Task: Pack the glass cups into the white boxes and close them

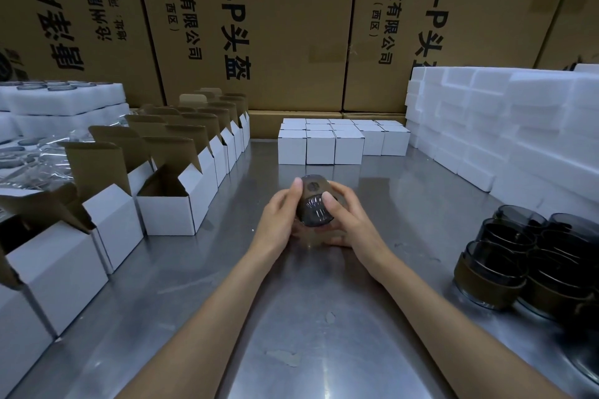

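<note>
Both hands hold one dark glass cup with a brown sleeve, tilted, above the middle of the steel table. My left hand grips its left side, thumb on top. My right hand wraps its right side and underside. Open white boxes with raised brown flaps stand in rows at the left. Closed white boxes are grouped at the back centre. More dark glass cups stand stacked at the right edge.
White foam blocks are piled at the back right. Foam trays and clear plastic bags lie at the far left. Large brown cartons wall off the back. The steel table stretches in front of me.
</note>
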The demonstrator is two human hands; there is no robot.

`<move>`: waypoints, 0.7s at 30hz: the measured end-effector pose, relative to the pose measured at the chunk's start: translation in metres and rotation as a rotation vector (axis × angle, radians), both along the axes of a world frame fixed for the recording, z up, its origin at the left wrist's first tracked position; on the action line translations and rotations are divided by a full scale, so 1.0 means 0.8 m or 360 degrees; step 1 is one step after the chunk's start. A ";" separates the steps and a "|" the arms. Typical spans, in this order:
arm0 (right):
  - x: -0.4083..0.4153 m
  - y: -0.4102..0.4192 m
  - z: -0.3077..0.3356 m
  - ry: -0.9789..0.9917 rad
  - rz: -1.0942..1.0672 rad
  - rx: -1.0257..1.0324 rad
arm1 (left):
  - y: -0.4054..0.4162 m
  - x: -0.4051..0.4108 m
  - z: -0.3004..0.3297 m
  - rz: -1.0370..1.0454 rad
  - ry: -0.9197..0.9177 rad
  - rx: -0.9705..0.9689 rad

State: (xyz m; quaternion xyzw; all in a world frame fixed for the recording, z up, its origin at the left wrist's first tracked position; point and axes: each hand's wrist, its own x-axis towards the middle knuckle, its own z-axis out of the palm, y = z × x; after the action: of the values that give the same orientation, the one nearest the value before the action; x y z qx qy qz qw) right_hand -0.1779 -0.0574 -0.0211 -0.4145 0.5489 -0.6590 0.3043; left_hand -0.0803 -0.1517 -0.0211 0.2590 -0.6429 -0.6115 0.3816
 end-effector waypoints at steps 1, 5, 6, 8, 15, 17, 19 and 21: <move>-0.001 0.000 0.001 -0.0050 -0.0008 -0.0018 | 0.003 -0.001 -0.003 0.0017 0.0020 -0.0069; -0.010 0.002 0.007 -0.0278 0.0035 0.0023 | 0.005 -0.003 -0.009 0.0052 -0.0040 -0.0290; -0.013 0.003 0.008 -0.0333 0.0064 0.0041 | 0.005 -0.002 -0.008 0.0052 -0.0033 -0.0301; -0.017 0.003 0.009 -0.0380 0.0077 0.0055 | 0.005 -0.001 -0.009 0.0111 -0.0056 -0.0422; -0.002 -0.004 -0.002 -0.0084 -0.0344 -0.0049 | 0.015 0.003 -0.012 0.0272 -0.0239 -0.1578; 0.002 -0.006 -0.004 0.0174 -0.0497 0.0029 | 0.017 0.001 -0.012 0.0331 -0.0272 -0.1712; 0.003 -0.004 -0.002 0.0207 -0.0503 0.0089 | 0.018 -0.001 -0.012 0.0311 -0.0244 -0.1711; 0.000 -0.001 0.005 -0.0091 -0.0349 0.0070 | 0.015 -0.001 -0.013 0.0282 -0.0136 -0.1564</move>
State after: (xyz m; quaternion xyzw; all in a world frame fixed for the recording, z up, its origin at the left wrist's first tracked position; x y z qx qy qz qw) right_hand -0.1777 -0.0581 -0.0167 -0.3262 0.5963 -0.6878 0.2549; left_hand -0.0812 -0.1399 -0.0313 0.1271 -0.8455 -0.1905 0.4824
